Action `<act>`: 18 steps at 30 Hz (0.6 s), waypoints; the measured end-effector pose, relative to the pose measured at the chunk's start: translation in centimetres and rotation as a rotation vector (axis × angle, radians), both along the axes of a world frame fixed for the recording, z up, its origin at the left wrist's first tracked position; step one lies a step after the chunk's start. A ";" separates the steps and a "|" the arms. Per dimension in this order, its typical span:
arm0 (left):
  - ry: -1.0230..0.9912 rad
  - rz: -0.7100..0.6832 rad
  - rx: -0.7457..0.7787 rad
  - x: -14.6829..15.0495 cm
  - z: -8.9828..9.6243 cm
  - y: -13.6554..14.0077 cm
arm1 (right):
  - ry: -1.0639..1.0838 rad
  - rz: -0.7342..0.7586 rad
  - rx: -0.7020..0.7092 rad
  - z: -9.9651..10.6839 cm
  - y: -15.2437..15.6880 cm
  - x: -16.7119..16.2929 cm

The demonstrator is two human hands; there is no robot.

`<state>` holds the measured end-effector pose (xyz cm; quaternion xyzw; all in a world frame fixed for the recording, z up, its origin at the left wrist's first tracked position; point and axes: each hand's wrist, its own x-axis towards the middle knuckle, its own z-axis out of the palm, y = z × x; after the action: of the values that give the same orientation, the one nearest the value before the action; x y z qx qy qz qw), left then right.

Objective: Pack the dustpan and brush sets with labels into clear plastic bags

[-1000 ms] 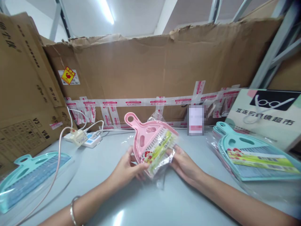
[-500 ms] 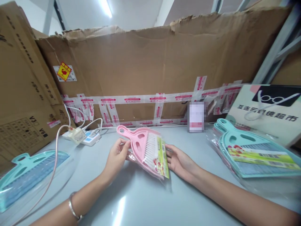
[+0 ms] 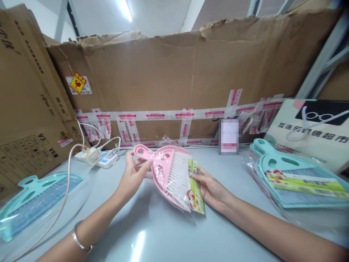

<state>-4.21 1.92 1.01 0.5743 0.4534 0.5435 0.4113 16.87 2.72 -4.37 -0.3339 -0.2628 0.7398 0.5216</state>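
Observation:
A pink dustpan and brush set (image 3: 163,167) in a clear plastic bag is raised a little off the table, tilted, its handle to the upper left. My left hand (image 3: 134,170) grips it near the handle neck, with fingers passing behind it. At the right edge, my right hand (image 3: 209,183) pinches a green and yellow label card (image 3: 196,193) between thumb and fingers. The card lies along the ends of the white bristles and sticks out past them; whether it is wholly outside the bag I cannot tell.
Turquoise dustpan sets lie at right (image 3: 294,196), in bags, and a single turquoise set (image 3: 29,200) lies at left. A power strip (image 3: 107,160) with cables sits behind. Cardboard (image 3: 163,72) walls the back. A printed bag (image 3: 316,134) stands at right.
The label card has shifted right and down against the brush with my right hand, whose thumb now shows on its front. My left fingers have moved up toward the handle.

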 end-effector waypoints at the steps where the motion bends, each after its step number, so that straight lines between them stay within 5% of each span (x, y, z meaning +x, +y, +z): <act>1: -0.015 0.017 -0.006 0.0 0.0 0.0 | -0.016 -0.016 0.004 0.1 0.0 0.0; 8: -0.021 0.012 0.023 0.0 -0.9 0.1 | -0.133 -0.199 -0.004 0.3 -0.3 -0.2; 18: -0.022 0.030 0.076 -0.3 -0.9 -0.1 | -0.141 -0.132 -0.022 0.1 0.4 0.6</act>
<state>-4.50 1.87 0.10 0.5766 0.4362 0.5729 0.3861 17.45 3.15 -4.29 -0.4073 -0.2682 0.6812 0.5461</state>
